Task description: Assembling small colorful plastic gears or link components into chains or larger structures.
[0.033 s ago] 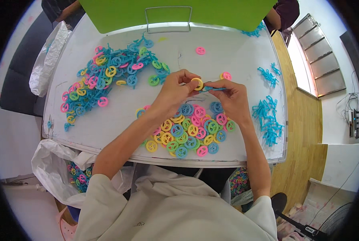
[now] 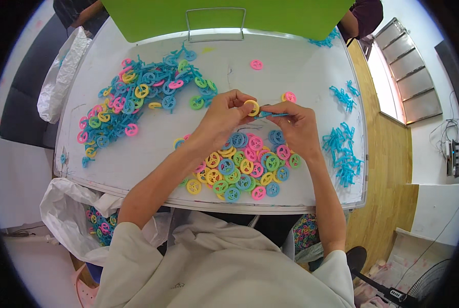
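Note:
Above the middle of the white table, my left hand (image 2: 226, 112) pinches a small yellow plastic wheel (image 2: 256, 109) between thumb and fingers. My right hand (image 2: 299, 125) is closed on a thin blue plastic piece (image 2: 271, 114), whose left end meets the wheel. Fingers hide how the two parts join. Just below my hands lies a pile of loose wheels (image 2: 233, 176) in pink, yellow, green and blue. A pink wheel (image 2: 289, 97) rests beyond my right hand, partly over a yellow one.
At the left sits a heap of blue pieces with coloured wheels (image 2: 148, 77). Clusters of blue pieces (image 2: 342, 149) lie along the right edge. A green board (image 2: 229, 18) stands across the far side. White bags (image 2: 60, 213) hang at the left; other people's arms show behind the board.

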Motion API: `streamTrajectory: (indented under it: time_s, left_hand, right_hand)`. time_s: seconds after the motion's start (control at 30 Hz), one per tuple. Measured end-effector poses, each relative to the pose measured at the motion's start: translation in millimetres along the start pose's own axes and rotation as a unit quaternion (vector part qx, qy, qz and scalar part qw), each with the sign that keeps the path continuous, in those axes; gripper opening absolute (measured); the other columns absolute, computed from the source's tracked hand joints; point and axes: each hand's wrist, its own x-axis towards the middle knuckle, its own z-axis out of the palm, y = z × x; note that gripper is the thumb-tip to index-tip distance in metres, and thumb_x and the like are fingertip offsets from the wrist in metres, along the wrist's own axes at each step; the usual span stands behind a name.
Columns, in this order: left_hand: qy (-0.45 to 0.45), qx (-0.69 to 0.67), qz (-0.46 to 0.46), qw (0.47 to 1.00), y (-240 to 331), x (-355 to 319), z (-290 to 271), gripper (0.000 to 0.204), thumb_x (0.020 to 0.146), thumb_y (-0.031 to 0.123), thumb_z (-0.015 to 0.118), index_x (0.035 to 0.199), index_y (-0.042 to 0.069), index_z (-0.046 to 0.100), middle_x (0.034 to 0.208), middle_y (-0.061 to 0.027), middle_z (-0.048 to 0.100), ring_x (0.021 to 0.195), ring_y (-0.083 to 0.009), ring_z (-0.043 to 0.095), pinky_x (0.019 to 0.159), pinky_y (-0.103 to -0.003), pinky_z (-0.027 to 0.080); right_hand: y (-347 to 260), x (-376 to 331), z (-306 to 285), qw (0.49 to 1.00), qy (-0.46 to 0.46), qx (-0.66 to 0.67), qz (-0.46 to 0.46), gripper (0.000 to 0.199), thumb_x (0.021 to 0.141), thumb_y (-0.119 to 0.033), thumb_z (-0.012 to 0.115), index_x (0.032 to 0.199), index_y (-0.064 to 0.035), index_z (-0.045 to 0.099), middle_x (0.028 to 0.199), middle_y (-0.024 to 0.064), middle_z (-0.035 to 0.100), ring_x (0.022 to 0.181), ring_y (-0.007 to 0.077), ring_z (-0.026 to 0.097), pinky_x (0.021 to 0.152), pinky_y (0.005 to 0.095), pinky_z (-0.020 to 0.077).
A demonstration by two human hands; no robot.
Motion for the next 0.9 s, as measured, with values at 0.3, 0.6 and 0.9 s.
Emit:
streamTrajectory:
  time_s: [0.3,0.6,0.9]
  left_hand:
    - [0.014,0.266,0.253,0.930,-6,2,8,0.008,0.087,0.002,0.060,0.092,-0.001,0.065,0.093,-0.0081,0.062,0.079,-0.0125,0.062,0.069,-0.025,0.053]
    - [-0.009,0.104,0.138,0.985,8,-4,6,0.021,0.092,0.008,0.056,0.110,-0.001,0.063,0.099,-0.0088,0.064,0.087,-0.0148,0.065,0.077,-0.025,0.057]
    - [0.021,0.156,0.195,0.968,2,-9,14,0.018,0.090,0.006,0.058,0.105,-0.003,0.064,0.089,-0.0102,0.066,0.077,-0.0167,0.068,0.060,-0.024,0.055]
  right_hand:
    - [-7,4,-2,0.995,0.022,0.040,0.091,0.021,0.085,0.005,0.060,0.105,0.0026,0.066,0.095,0.0061,0.066,0.087,0.0117,0.062,0.080,0.0240,0.0526]
    - [-6,4,0,0.993,0.048,0.095,0.060,0.029,0.084,-0.001,0.066,0.112,0.0029,0.063,0.098,0.0061,0.065,0.084,0.0074,0.061,0.075,0.0206,0.0506]
    - [-7,2,3,0.988,0.095,0.076,0.093,0.027,0.080,-0.002,0.071,0.107,0.0038,0.065,0.082,0.0003,0.064,0.075,0.0042,0.058,0.064,0.0177,0.0469]
